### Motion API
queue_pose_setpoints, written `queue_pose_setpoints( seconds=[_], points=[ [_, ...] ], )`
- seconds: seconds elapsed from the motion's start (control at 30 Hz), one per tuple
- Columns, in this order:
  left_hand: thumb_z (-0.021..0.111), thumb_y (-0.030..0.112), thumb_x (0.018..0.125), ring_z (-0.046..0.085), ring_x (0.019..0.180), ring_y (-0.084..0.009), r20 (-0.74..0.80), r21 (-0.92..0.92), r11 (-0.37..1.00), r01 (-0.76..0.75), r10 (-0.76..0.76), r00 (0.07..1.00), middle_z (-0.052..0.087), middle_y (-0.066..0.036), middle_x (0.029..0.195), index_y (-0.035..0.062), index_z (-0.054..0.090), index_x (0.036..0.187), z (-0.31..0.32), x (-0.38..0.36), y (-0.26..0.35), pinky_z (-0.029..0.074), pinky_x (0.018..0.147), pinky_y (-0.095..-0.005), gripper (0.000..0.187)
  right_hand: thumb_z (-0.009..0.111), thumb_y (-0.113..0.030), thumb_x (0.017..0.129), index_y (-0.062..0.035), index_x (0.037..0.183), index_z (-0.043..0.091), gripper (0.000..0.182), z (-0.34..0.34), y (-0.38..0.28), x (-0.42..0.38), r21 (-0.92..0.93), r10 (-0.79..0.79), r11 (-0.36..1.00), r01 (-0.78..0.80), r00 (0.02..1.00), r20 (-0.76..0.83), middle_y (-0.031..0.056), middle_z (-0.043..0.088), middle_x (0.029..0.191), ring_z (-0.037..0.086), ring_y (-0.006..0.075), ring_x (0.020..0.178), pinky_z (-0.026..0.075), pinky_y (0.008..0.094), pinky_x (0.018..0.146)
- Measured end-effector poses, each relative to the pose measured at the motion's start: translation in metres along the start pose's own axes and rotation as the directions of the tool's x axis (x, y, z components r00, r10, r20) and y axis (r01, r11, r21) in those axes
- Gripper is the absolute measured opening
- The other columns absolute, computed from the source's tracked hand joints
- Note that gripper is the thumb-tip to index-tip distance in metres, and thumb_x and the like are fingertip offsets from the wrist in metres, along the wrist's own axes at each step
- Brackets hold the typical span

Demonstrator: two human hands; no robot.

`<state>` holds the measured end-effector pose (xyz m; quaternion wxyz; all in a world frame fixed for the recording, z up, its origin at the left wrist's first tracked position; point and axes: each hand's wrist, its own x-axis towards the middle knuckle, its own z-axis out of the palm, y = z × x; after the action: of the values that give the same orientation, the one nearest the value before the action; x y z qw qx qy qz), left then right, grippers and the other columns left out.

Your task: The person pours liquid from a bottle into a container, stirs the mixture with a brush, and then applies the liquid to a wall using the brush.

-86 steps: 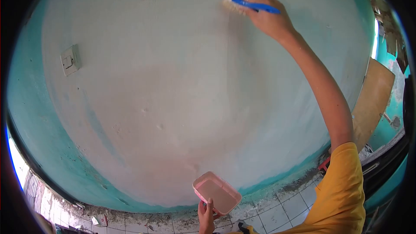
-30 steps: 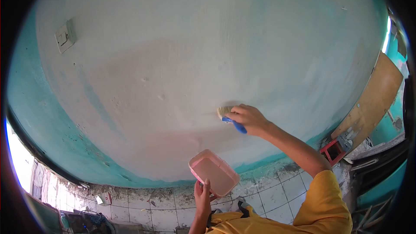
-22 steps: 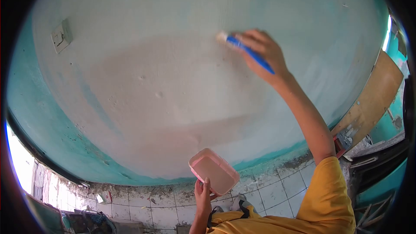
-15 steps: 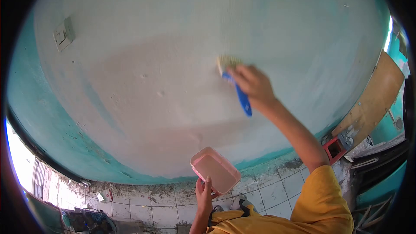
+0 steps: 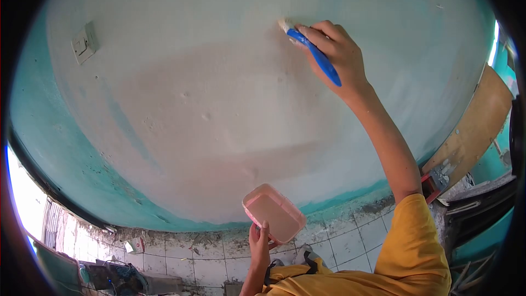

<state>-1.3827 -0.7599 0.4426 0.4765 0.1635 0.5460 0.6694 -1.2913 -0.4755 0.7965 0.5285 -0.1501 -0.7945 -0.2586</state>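
Note:
My right hand (image 5: 337,55) is closed around a paintbrush (image 5: 318,57) with a blue handle, raised high in front of the wall (image 5: 219,93). The pale bristles meet the wall surface, and the handle slants down to the right. Low in the middle, my left hand (image 5: 259,244) grips the near edge of a pink plastic tub (image 5: 298,225), its thumb over the rim. Whitish paint (image 5: 274,216) fills much of the tub, which is tilted towards the wall. White paint covers most of the wall, while turquoise shows along its left side and bottom.
A light switch (image 5: 84,45) is fixed on the wall at upper left. White floor tiles (image 5: 205,271) with debris run along the wall's foot. A wooden board (image 5: 476,120) leans at right beside a red box-like object (image 5: 430,187). Cables and clutter (image 5: 112,277) lie at lower left.
My right hand has moved the brush upward along the wall. The tub in my left hand has stayed in nearly the same place.

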Motion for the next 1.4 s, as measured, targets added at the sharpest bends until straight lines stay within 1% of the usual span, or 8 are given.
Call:
queue_pose_setpoints(
  seconds=[0.07,0.3,0.4,0.7,0.93,1.03,1.13,1.4],
  points=[
    [0.061,0.053,0.099,0.072,0.098,-0.0274,0.000,0.000,1.000,0.005,-0.005,1.000,0.060,-0.018,0.125,0.0006,0.036,0.148,-0.001,0.000,-0.001,0.063,0.074,-0.0389,0.076,0.072,-0.010,0.087,-0.0120,0.114,0.073,0.027,0.004,-0.004,-0.007,-0.028,-0.003,1.000,0.000,0.996,-0.089,0.0030,0.064,0.099,0.062,0.0241,0.085,0.054,0.0345,0.070],
    [0.062,0.054,0.099,0.071,0.099,-0.0274,-0.014,-0.025,1.000,-0.016,0.016,1.000,0.060,-0.017,0.125,0.0014,0.037,0.147,-0.003,0.000,-0.005,0.062,0.073,-0.0383,0.076,0.074,-0.013,0.083,-0.0133,0.117,0.072,0.035,0.057,-0.050,-0.187,0.119,-0.031,0.993,-0.014,0.929,0.368,0.0039,0.060,0.095,0.063,0.0256,0.086,0.055,0.0372,0.071],
    [0.062,0.053,0.099,0.071,0.099,-0.0275,-0.021,-0.025,0.999,-0.019,0.019,1.000,0.060,-0.017,0.125,0.0016,0.037,0.147,-0.003,0.000,-0.004,0.062,0.073,-0.0386,0.075,0.074,-0.014,0.084,-0.0162,0.118,0.072,0.034,0.055,-0.053,-0.204,0.205,-0.037,0.972,-0.115,0.789,0.614,0.0034,0.062,0.098,0.064,0.0258,0.089,0.056,0.0374,0.075],
    [0.061,0.052,0.100,0.071,0.100,-0.0280,-0.021,-0.017,1.000,-0.019,0.019,1.000,0.060,-0.017,0.126,0.0016,0.037,0.148,-0.004,0.001,-0.006,0.062,0.074,-0.0392,0.074,0.071,-0.021,0.091,-0.0163,0.113,0.072,0.023,0.002,0.008,-0.009,-0.013,-0.034,0.999,0.034,0.999,0.003,0.0007,0.063,0.096,0.063,0.0228,0.085,0.056,0.0354,0.069],
    [0.066,0.051,0.097,0.067,0.095,-0.0210,-0.050,-0.051,0.998,-0.025,0.022,0.999,0.061,-0.014,0.117,-0.0002,0.036,0.149,-0.006,0.002,-0.006,0.062,0.070,-0.0369,0.079,0.069,-0.010,0.079,-0.0081,0.121,0.070,0.043,0.041,-0.026,-0.106,0.016,-0.139,0.990,0.138,0.968,0.209,0.0057,0.060,0.095,0.060,0.0261,0.080,0.053,0.0365,0.069],
    [0.066,0.051,0.097,0.067,0.097,-0.0222,-0.039,-0.077,0.996,-0.042,0.039,0.998,0.061,-0.015,0.119,-0.0006,0.034,0.150,-0.008,0.002,0.002,0.062,0.072,-0.0375,0.080,0.069,-0.012,0.082,-0.0127,0.112,0.070,0.031,0.052,-0.058,-0.170,0.200,-0.082,0.979,-0.033,0.838,0.539,0.0036,0.061,0.095,0.064,0.0262,0.086,0.055,0.0394,0.074],
    [0.066,0.050,0.098,0.068,0.099,-0.0227,-0.056,-0.095,0.993,-0.066,0.060,0.997,0.061,-0.015,0.119,-0.0003,0.033,0.150,-0.009,0.003,0.007,0.063,0.074,-0.0379,0.080,0.070,-0.014,0.086,-0.0158,0.112,0.071,0.027,0.051,-0.055,-0.171,0.281,-0.080,0.954,-0.105,0.815,0.574,0.0026,0.062,0.096,0.064,0.0256,0.088,0.055,0.0389,0.075],
    [0.065,0.049,0.099,0.068,0.101,-0.0226,-0.079,-0.112,0.990,-0.084,0.076,0.994,0.060,-0.015,0.122,0.0004,0.035,0.149,-0.009,0.001,0.010,0.063,0.073,-0.0390,0.076,0.072,-0.022,0.090,-0.0151,0.113,0.071,0.024,0.007,-0.006,-0.006,-0.012,-0.039,0.999,0.040,0.999,0.006,0.0007,0.063,0.098,0.063,0.0238,0.086,0.056,0.0356,0.068]
  ],
)
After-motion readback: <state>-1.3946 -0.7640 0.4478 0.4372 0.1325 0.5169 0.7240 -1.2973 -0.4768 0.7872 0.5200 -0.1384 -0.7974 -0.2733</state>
